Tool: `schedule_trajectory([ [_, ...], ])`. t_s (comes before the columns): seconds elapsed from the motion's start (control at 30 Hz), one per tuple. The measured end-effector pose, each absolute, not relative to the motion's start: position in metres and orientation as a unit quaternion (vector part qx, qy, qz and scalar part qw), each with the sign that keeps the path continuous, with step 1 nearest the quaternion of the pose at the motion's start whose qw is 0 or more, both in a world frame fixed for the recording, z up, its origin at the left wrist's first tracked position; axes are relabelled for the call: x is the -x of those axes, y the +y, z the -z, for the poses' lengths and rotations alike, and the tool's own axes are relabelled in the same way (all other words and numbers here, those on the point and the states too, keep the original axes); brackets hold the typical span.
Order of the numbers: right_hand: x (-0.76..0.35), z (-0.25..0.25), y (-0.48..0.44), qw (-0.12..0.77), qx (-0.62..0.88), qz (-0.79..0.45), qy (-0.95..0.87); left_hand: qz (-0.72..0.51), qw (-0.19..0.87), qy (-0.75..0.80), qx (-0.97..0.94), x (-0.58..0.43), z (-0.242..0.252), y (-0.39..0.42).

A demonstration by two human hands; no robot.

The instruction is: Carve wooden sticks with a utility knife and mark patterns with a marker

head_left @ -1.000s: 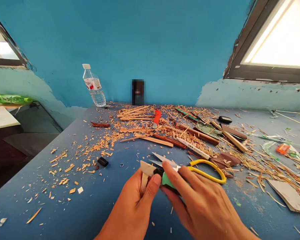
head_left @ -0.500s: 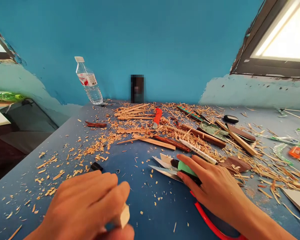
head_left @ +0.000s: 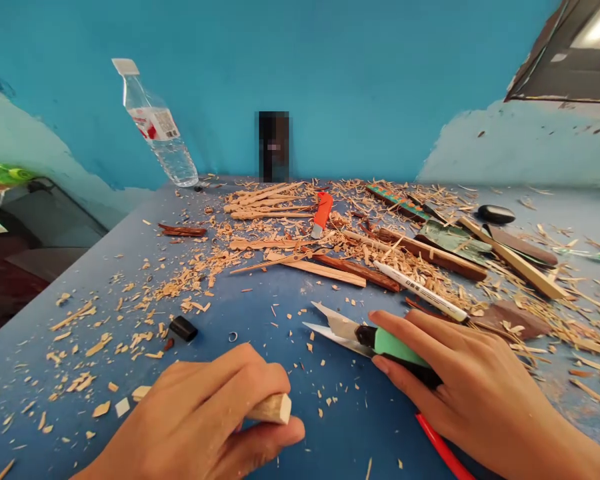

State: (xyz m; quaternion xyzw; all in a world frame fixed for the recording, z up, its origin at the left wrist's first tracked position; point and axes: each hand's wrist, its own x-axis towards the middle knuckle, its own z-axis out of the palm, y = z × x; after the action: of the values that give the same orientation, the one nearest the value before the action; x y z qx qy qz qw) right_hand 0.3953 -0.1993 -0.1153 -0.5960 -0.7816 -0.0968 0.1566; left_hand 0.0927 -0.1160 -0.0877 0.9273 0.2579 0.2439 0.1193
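Note:
My left hand (head_left: 205, 413), at the lower middle, is closed around a short wooden stick (head_left: 275, 408); only its pale, squared end shows past the thumb and forefinger. At the right, my right hand (head_left: 460, 373) has its thumb and fingers closed on the green and black handle of a carving knife (head_left: 403, 350). The knife's blade points left, lying over or right beside the blades of a pair of scissors (head_left: 340, 340). Their red handle (head_left: 443, 447) shows below my right wrist; the rest is hidden by my hand. A white marker (head_left: 423, 290) lies just beyond my right fingers.
Wood shavings (head_left: 180, 283) litter the blue table (head_left: 330, 427). Behind lie carved sticks (head_left: 265, 200), a red-handled cutter (head_left: 323, 215), a dark wooden bar (head_left: 440, 257) and a black oval object (head_left: 496, 213). A black cap (head_left: 183, 328) lies near my left hand. A plastic bottle (head_left: 163, 133) leans against the wall.
My left hand has shifted right and turned, so the wooden stick's end now points right. My right hand stays on the knife. The whole view has moved closer and tilted down.

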Motion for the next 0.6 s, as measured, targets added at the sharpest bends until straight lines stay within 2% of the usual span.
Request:
schedule_trajectory([
  [0.37, -0.395, 0.114, -0.197, 0.16, 0.577, 0.097, -0.795, -0.378, 0.133, 0.32, -0.858, -0.11, 0.086, -0.134],
  [0.6, -0.397, 0.115, -0.199, 0.149, 0.577, 0.095, -0.797, -0.392, 0.11, 0.292, -0.866, -0.109, 0.085, -0.133],
])
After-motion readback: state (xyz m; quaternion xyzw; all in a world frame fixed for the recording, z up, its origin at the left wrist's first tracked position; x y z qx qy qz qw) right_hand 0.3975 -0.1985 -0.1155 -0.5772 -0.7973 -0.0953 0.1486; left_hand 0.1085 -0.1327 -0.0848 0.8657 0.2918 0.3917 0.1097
